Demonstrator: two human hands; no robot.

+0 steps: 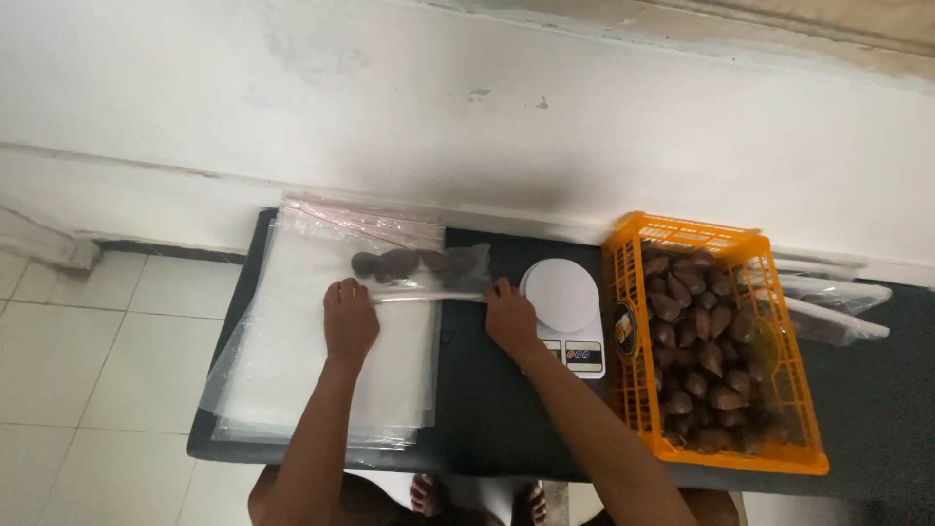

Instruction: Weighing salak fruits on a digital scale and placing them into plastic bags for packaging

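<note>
Filled bag (419, 265): left of the scale (562, 294), brown fruit bunched at its far end; mouth nearest the person
Left hand (349, 317): fingers together, pressing the mouth's left end flat
Right hand (509, 314): pinching the mouth's right end beside the scale; strip pulled taut
Crate (716, 346): fruit, right of scale

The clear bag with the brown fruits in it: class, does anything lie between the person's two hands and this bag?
Nothing visible does. The left hand and the right hand both rest directly on the clear bag, pressing along its near edge at either end. The stack of empty bags lies underneath it, and the white scale sits to the right.
</note>
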